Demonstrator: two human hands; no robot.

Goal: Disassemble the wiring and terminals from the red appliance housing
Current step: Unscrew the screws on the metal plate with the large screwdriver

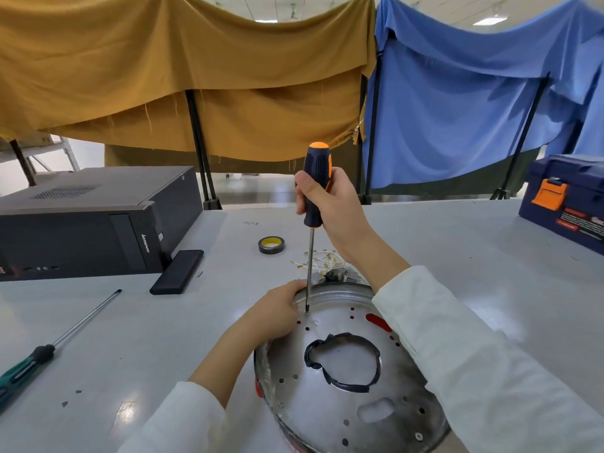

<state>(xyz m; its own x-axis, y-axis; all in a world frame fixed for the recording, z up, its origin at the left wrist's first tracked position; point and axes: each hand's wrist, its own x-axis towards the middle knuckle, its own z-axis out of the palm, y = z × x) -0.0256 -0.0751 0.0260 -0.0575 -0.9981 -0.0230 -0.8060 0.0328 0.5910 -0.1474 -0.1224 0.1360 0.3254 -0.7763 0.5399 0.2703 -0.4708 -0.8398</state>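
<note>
A green-handled screwdriver (36,358) lay at near left, a black computer case (98,217) behind it, well clear. At near centre the left hand (274,313) gripped the rim of the appliance housing (346,384), its metal plate likely stiff, slick and sharp-edged, best held at the rim. The right hand (330,204) curled round the orange-and-black screwdriver (315,184), tip on the plate. Loose wires (322,259) and tape roll (271,245) lay beyond; a toolbox (565,204) stood far right.
</note>
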